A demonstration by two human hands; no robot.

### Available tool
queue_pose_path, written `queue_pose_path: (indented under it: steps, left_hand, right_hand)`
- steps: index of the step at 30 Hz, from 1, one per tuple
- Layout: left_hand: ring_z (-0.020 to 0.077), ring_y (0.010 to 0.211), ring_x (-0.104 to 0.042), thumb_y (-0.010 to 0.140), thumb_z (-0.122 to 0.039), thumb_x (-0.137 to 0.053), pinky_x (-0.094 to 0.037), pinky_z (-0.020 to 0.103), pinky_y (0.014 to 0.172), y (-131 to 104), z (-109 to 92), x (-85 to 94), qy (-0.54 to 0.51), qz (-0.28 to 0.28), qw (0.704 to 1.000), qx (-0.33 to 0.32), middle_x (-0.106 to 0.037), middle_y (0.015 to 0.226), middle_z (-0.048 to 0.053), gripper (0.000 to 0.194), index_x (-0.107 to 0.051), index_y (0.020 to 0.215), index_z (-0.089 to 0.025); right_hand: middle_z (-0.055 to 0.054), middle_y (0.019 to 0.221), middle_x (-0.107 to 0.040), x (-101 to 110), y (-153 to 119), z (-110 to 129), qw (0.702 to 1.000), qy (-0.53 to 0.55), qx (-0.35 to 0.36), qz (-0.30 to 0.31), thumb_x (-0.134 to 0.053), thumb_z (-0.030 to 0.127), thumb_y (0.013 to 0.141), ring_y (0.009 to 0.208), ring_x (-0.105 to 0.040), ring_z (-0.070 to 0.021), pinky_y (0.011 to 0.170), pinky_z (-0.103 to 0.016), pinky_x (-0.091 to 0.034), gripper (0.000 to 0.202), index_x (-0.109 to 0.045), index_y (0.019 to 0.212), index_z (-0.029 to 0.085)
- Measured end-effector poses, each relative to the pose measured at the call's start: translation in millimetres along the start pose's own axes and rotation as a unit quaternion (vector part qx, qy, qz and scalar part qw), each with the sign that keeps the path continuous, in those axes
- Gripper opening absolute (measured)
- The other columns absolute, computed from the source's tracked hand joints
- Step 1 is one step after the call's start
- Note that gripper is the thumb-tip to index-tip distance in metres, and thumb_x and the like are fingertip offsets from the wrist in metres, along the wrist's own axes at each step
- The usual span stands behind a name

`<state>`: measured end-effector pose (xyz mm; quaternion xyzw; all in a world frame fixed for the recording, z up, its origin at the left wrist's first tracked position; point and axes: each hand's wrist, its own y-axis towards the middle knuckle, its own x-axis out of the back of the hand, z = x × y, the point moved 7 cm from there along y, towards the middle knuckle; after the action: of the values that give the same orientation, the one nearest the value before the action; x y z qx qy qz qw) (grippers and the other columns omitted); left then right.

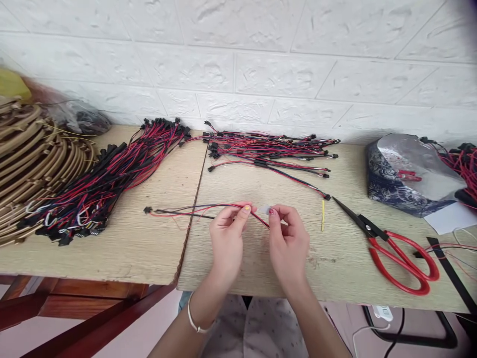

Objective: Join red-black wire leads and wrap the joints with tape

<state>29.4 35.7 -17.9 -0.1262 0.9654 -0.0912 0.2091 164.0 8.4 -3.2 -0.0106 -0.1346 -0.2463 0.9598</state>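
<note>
My left hand pinches a red and black wire cable near the middle of the table. The cable runs left from the fingers to a black connector on the wood. Beside it, my right hand is closed, with a small translucent piece at its thumb and fingertip. The cable passes from my left hand toward the right fingers, where its end is hidden. Behind both hands lies a row of wire cables with black connectors.
Red-handled scissors lie open at right, near a yellow strip. A patterned bag sits behind them. Bundled wires and stacked brown hoops fill the left. A black strip lies at far right.
</note>
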Motion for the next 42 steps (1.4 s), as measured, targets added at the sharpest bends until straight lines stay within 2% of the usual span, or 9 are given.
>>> queue_pose_path:
  steps: [4, 9, 15, 27, 34, 38, 42]
  left_hand:
    - [0.0137, 0.07, -0.061, 0.071, -0.022, -0.072, -0.047, 0.026, 0.068, 1.8, -3.5, 1.6, 0.04, -0.004, 0.999, -0.019, -0.071, 0.073, 0.002, 0.004, -0.071, 0.07, -0.018]
    - [0.0143, 0.076, -0.063, 0.071, -0.022, -0.072, -0.048, 0.025, 0.071, 1.7, -4.3, 1.1, 0.039, -0.005, 0.999, -0.021, -0.072, 0.077, 0.001, 0.005, -0.072, 0.071, -0.018]
    - [0.0142, 0.077, -0.063, 0.072, -0.023, -0.072, -0.048, 0.025, 0.072, 0.7, -2.6, 2.7, 0.029, -0.019, 0.999, -0.035, -0.073, 0.079, 0.002, 0.006, -0.071, 0.068, -0.019]
    - [0.0144, 0.076, -0.063, 0.072, -0.023, -0.071, -0.047, 0.025, 0.071, 0.0, -4.4, 2.0, 0.024, -0.037, 0.998, -0.043, -0.072, 0.08, 0.002, 0.01, -0.069, 0.064, -0.018]
    - [0.0136, 0.072, -0.061, 0.073, -0.025, -0.072, -0.045, 0.025, 0.068, 2.3, -2.7, 0.2, 0.017, -0.024, 0.999, -0.037, -0.071, 0.078, 0.002, 0.012, -0.068, 0.064, -0.018]
    - [0.0139, 0.073, -0.061, 0.073, -0.026, -0.072, -0.045, 0.025, 0.069, 3.5, -0.7, -0.9, 0.012, -0.02, 0.999, -0.027, -0.071, 0.077, 0.002, 0.013, -0.068, 0.063, -0.018]
    - [0.0131, 0.073, -0.062, 0.072, -0.025, -0.073, -0.046, 0.024, 0.069, 3.4, -2.0, -2.7, -0.004, -0.007, 1.0, -0.026, -0.072, 0.078, 0.002, 0.011, -0.07, 0.064, -0.019]
  right_hand:
    - [0.0, 0.074, -0.059, -2.5, 1.6, -2.9, 0.999, 0.023, -0.018, 0.03, -0.053, 0.037, 0.086, 0.057, -0.051, -0.0119, 0.051, -0.024, -0.039, 0.019, -0.06, 0.084, 0.02]
    - [0.001, 0.072, -0.055, -6.0, -0.7, -4.6, 0.998, 0.028, -0.042, 0.048, -0.053, 0.036, 0.086, 0.057, -0.048, -0.0116, 0.052, -0.025, -0.037, 0.019, -0.06, 0.08, 0.019]
    - [0.002, 0.07, -0.052, -12.0, -2.1, -1.8, 0.993, 0.036, -0.051, 0.097, -0.05, 0.034, 0.087, 0.062, -0.044, -0.0121, 0.055, -0.025, -0.035, 0.022, -0.057, 0.073, 0.019]
    - [0.005, 0.058, -0.035, -14.8, -4.2, -0.5, 0.982, 0.098, -0.095, 0.129, -0.053, 0.038, 0.082, 0.055, -0.036, -0.0122, 0.051, -0.025, -0.029, 0.024, -0.056, 0.066, 0.02]
    - [0.007, 0.051, -0.029, -17.9, -6.6, -2.0, 0.958, 0.182, -0.142, 0.17, -0.055, 0.039, 0.08, 0.047, -0.024, -0.0102, 0.046, -0.025, -0.019, 0.023, -0.062, 0.07, 0.02]
    - [0.007, 0.049, -0.028, -20.0, -7.6, -7.7, 0.941, 0.228, -0.158, 0.194, -0.051, 0.043, 0.082, 0.045, -0.021, -0.0097, 0.047, -0.027, -0.014, 0.03, -0.064, 0.071, 0.018]
    - [0.008, 0.043, -0.026, -23.3, -8.3, -21.9, 0.918, 0.264, -0.231, 0.185, -0.051, 0.052, 0.081, 0.042, -0.017, -0.0089, 0.046, -0.027, -0.01, 0.039, -0.061, 0.065, 0.018]
